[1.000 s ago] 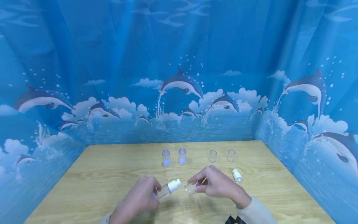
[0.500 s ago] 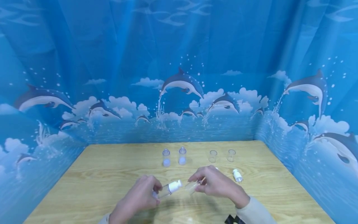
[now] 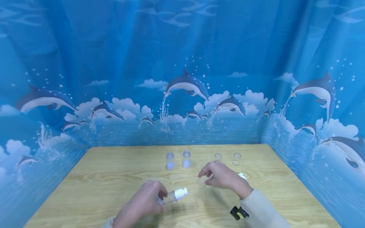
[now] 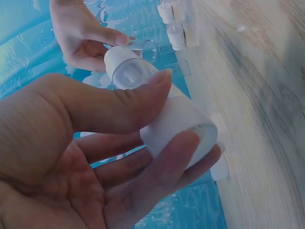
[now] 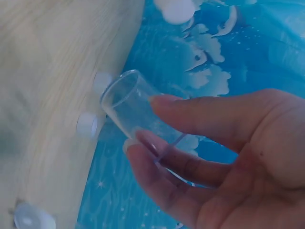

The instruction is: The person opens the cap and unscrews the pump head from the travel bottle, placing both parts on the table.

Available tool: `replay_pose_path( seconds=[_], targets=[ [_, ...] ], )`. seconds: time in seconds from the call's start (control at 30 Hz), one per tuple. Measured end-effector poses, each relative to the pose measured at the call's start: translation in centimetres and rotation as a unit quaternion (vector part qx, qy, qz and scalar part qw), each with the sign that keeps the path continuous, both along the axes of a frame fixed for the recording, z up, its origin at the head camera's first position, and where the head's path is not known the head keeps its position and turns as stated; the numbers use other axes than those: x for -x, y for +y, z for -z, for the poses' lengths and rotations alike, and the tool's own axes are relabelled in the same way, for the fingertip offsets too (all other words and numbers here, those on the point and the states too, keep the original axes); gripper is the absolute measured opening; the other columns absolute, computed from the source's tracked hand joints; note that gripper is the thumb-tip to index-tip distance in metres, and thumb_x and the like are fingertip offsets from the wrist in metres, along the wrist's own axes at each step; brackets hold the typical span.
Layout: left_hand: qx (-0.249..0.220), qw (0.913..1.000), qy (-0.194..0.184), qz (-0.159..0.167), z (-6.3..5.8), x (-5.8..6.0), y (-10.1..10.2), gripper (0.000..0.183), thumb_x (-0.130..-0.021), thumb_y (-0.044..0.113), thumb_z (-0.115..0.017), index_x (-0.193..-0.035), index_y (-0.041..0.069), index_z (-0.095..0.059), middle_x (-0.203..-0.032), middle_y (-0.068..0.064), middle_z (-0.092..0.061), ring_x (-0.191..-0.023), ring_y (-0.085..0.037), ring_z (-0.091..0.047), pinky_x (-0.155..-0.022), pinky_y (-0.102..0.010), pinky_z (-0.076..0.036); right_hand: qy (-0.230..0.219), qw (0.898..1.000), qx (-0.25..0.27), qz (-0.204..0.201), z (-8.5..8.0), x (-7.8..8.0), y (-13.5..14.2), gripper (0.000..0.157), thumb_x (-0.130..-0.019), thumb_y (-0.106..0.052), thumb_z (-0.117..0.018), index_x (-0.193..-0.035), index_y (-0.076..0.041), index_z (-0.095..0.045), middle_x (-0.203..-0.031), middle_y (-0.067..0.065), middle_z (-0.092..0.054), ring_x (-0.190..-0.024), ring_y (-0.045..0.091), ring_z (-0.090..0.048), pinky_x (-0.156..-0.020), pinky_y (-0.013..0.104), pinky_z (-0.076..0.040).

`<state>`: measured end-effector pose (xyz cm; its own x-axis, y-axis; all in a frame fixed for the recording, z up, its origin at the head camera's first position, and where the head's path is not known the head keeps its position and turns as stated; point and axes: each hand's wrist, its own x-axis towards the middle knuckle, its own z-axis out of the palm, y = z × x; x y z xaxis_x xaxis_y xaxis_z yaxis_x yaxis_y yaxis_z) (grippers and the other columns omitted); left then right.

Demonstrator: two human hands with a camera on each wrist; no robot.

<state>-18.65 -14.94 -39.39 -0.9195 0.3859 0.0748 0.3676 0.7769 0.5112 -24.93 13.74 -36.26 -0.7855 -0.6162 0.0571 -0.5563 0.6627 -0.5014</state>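
In the head view my left hand (image 3: 145, 199) grips a small clear pump bottle (image 3: 170, 198), tilted to the right with its white pump top outward. The left wrist view shows its white base (image 4: 178, 126) between thumb and fingers. To the right and a little farther back, my right hand (image 3: 223, 177) holds a clear plastic cap (image 5: 133, 105), a hollow cylinder, between thumb and fingers. The cap's open rim faces away from the palm in the right wrist view. Cap and pump top are apart in the head view.
Two clear bottles with whitish bottoms, one left (image 3: 170, 161) and one right (image 3: 186, 159), stand farther back. Two clear caps, one (image 3: 218, 156) partly behind my right hand and another (image 3: 236, 159), stand right of them. A white pump top (image 3: 242, 176) is half hidden by my right wrist. A dolphin-print curtain (image 3: 182, 129) surrounds the table.
My right hand has moved back and to the right with the clear cap, away from the bottle's pump top. My left hand and the bottle have shifted only slightly.
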Motion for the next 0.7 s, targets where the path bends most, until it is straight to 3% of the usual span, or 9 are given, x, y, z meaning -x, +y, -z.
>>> replay_pose_path(
  seconds=[0.17, 0.37, 0.7],
  targets=[
    [-0.001, 0.9999, -0.001, 0.011, 0.2, 0.0, 0.0, 0.036, -0.064, 0.006, -0.092, -0.097, 0.004, -0.079, -0.084, 0.000, -0.075, -0.077, -0.013, -0.062, -0.069, -0.028, -0.054, 0.014, 0.999, -0.038, 0.037, 0.0, 1.1, 0.0, 0.028, -0.081, 0.009, -0.074, -0.104, -0.006, -0.079, -0.109, 0.013, -0.079, -0.099, 0.034, -0.073, -0.086, 0.046, -0.063],
    [-0.005, 0.9998, -0.014, 0.016, 0.2, 0.2, 0.0, 0.036, -0.064, 0.005, -0.092, -0.098, 0.005, -0.079, -0.085, -0.002, -0.076, -0.076, -0.012, -0.063, -0.068, -0.027, -0.056, -0.012, 0.995, -0.062, 0.077, -0.6, 2.2, -0.4, 0.030, -0.087, 0.015, -0.065, -0.106, -0.005, -0.078, -0.115, 0.015, -0.077, -0.113, 0.037, -0.071, -0.095, 0.050, -0.061],
    [0.003, 0.9999, -0.006, 0.015, 0.2, 0.1, 0.0, 0.035, -0.064, 0.004, -0.091, -0.097, 0.005, -0.079, -0.084, -0.002, -0.075, -0.075, -0.011, -0.063, -0.067, -0.024, -0.054, -0.010, 0.992, -0.102, 0.072, -1.8, 4.2, -1.0, 0.030, -0.083, 0.014, -0.068, -0.104, -0.006, -0.077, -0.112, 0.014, -0.076, -0.110, 0.034, -0.070, -0.094, 0.048, -0.061]
  ],
)
